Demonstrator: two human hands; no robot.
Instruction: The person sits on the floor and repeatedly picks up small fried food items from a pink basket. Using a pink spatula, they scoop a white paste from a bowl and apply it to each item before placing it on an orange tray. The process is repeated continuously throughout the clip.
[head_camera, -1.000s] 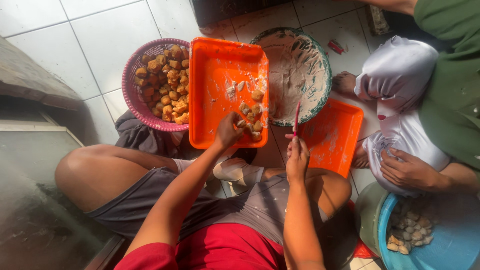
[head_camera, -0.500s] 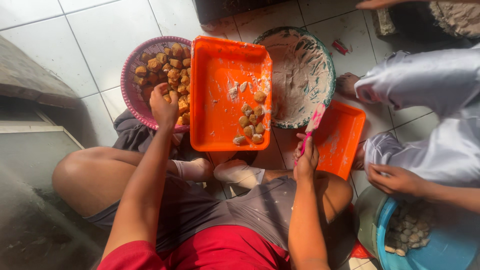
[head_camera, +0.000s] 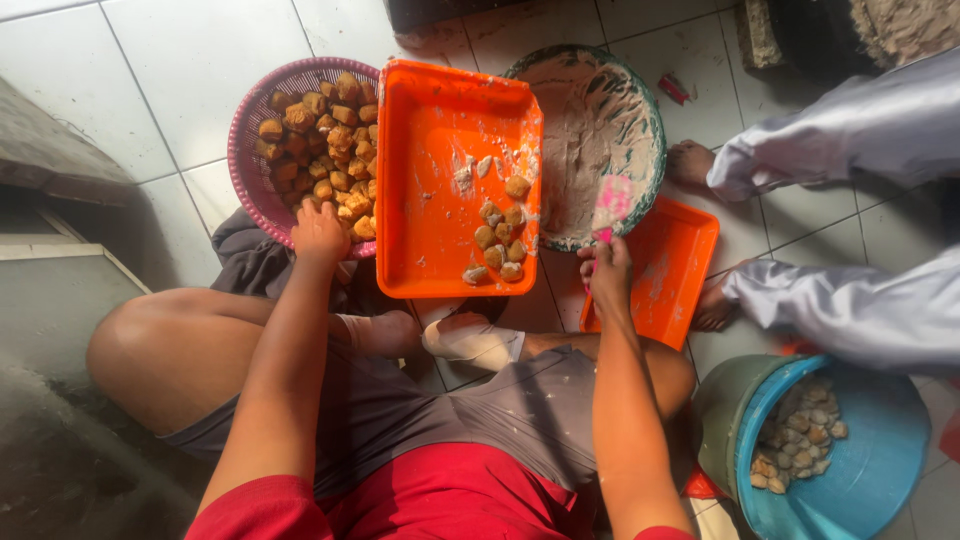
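My left hand rests at the near rim of a pink basket full of several fried brown tofu pieces, fingers curled on a piece. My right hand grips a pink spatula, its paste-smeared blade over the edge of a round bowl coated with pale paste. Between them lies a large orange tray holding several filled tofu pieces at its near right corner.
A smaller orange tray lies under my right hand. A blue bucket with pale pieces stands at the lower right. Another person's legs in pale trousers and bare feet sit at the right. White tiled floor lies around.
My left hand went from the tofu on the large orange tray over to the pink basket. My right hand lifted the spatula toward the bowl. The other person's hand left the bucket.
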